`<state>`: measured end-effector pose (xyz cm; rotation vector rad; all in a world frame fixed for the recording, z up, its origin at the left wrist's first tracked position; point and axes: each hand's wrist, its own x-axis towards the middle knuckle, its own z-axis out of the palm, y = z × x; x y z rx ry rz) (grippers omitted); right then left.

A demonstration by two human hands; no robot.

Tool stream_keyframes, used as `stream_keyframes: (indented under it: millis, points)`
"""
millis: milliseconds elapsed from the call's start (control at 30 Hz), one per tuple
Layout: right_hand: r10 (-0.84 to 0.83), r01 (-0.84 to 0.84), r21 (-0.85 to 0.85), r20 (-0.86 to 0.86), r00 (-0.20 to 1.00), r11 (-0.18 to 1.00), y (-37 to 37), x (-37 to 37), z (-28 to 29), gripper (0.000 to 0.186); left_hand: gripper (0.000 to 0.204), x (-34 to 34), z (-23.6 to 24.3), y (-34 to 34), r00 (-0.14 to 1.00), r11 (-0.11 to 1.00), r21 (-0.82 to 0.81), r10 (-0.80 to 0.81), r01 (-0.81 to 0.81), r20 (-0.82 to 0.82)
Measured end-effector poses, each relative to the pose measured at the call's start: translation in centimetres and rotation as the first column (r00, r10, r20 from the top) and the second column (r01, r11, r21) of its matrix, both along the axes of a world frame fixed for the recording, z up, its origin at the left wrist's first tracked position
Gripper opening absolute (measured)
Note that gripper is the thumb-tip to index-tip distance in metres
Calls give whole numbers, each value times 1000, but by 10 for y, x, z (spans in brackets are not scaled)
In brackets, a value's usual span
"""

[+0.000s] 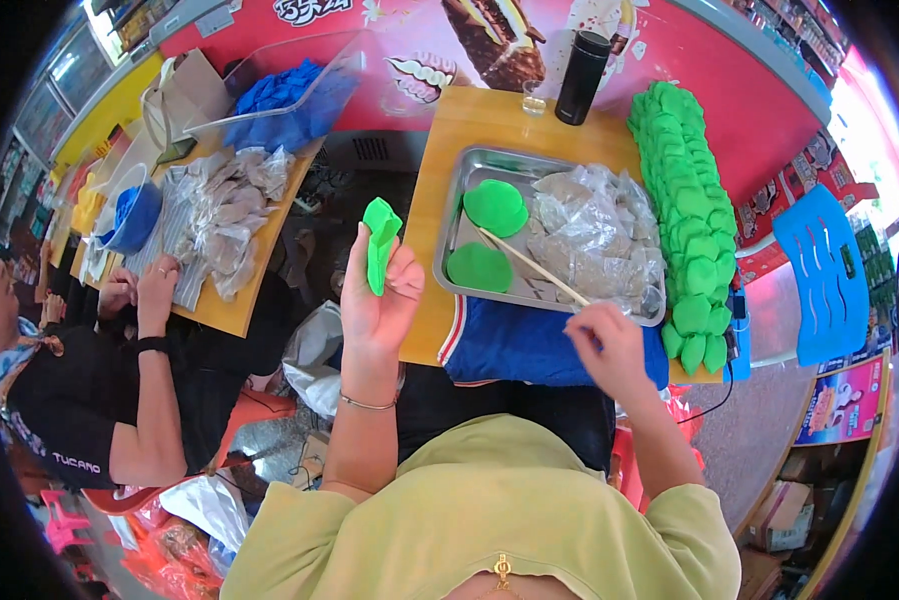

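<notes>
A bright green piece of soft sheet (380, 246), folded upright, is held by my left hand (378, 295) between thumb and fingers, left of the metal tray (449, 205). My right hand (609, 345) is by the tray's near right edge, its fingers curled round the end of a thin wooden stick (534, 264); part of the grip is hidden. The stick slants across the tray. Two flat green pieces lie there, one farther (496, 207) and one nearer (479, 267). Clear plastic bags with brownish-grey contents (591, 235) fill the tray's right side.
A long pile of green pieces (681, 215) lines the table's right side. A black flask (582, 80) and small glass (533, 98) stand at the back. Blue cloth (549, 342) hangs at the front. On the left, a co-worker's hands (149, 290) are at another table (237, 310).
</notes>
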<state>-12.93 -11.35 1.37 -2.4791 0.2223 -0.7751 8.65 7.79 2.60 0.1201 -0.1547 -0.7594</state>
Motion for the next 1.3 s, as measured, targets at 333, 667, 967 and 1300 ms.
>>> stream_keyframes:
  millis: [333,667,967,1300]
  points:
    - [-303,225,-347,-192,933,911,-99,21,-8,34,24,1,0,-10,998,999,35,-38,36,56]
    - [-167,100,-303,-206,964,948,-129,18,-30,12,30,-22,-1,-19,985,975,184,97,-123,143]
    - [-187,187,5,43,981,982,-150,17,-12,24,29,-55,-17,-32,919,920,385,-89,-72,385]
    - [-287,179,432,201,937,884,-139,21,6,26,22,-57,-16,-54,695,809,496,-157,-317,701]
